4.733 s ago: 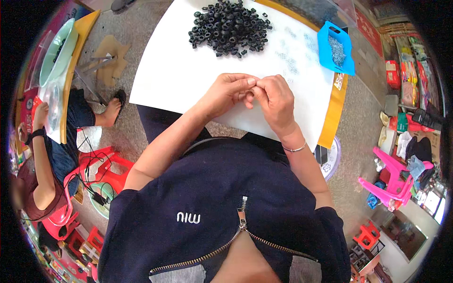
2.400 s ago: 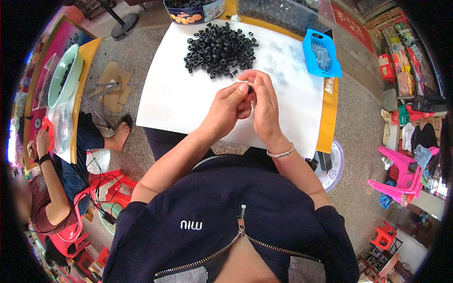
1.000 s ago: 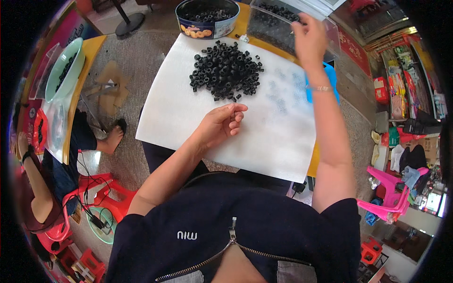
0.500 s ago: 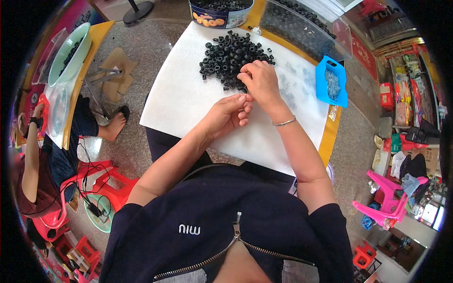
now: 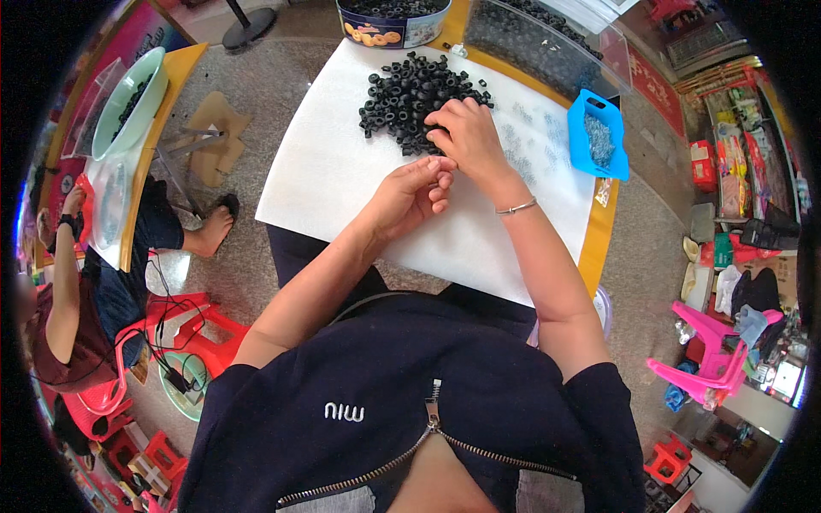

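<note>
A heap of small black ring-shaped parts [image 5: 409, 90] lies on a white foam sheet [image 5: 321, 141]. My left hand [image 5: 410, 197] is at the near edge of the heap, thumb and index finger pinched together; whatever they hold is too small to make out. Just beyond it, my right hand [image 5: 472, 141] has its fingers curled at the heap's right edge. Its fingertips meet near those of my left hand, and what lies between them is hidden. Small clear bits [image 5: 519, 141] are scattered on the sheet right of my right hand.
A blue scoop-shaped tray [image 5: 581, 158] of clear bits sits at the right edge. Behind the heap stand a round tin [image 5: 402, 36] and a clear bin [image 5: 547, 51] of black parts. At left, another person's arm [image 5: 64, 291] is beside a table with a green bowl [image 5: 154, 98].
The view has shifted slightly. My hands keep almost the same place by the heap, with the right fingers a little more curled over its edge.
</note>
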The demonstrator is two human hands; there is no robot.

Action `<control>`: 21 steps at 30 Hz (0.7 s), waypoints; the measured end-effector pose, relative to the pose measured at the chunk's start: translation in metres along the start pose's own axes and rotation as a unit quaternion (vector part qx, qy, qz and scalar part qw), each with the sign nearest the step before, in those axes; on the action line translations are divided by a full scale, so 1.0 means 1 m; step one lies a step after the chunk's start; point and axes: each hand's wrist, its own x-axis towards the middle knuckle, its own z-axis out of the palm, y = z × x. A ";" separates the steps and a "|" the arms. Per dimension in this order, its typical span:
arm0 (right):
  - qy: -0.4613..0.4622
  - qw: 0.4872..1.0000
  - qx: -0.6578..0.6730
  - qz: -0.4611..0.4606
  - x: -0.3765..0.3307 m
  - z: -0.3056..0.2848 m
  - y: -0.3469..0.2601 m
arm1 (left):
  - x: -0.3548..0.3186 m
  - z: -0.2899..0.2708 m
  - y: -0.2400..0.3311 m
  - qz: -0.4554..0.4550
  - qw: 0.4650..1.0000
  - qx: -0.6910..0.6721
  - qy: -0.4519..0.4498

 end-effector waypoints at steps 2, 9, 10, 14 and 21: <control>-0.011 1.000 -0.013 0.001 0.003 0.000 0.003 | 0.001 0.001 -0.001 0.001 1.000 -0.001 -0.003; 0.008 0.999 0.023 0.046 -0.003 -0.004 0.004 | 0.002 -0.005 -0.002 0.006 0.999 -0.030 -0.017; 0.031 0.996 0.060 0.060 -0.007 -0.007 0.004 | 0.001 -0.005 -0.002 0.011 0.999 -0.034 -0.015; 0.091 0.932 0.292 0.193 -0.035 -0.029 -0.015 | 0.001 0.002 0.001 0.021 0.998 -0.055 0.020; 0.101 0.978 0.139 0.115 -0.061 -0.026 -0.051 | 0.004 -0.002 -0.005 0.059 0.998 0.018 0.027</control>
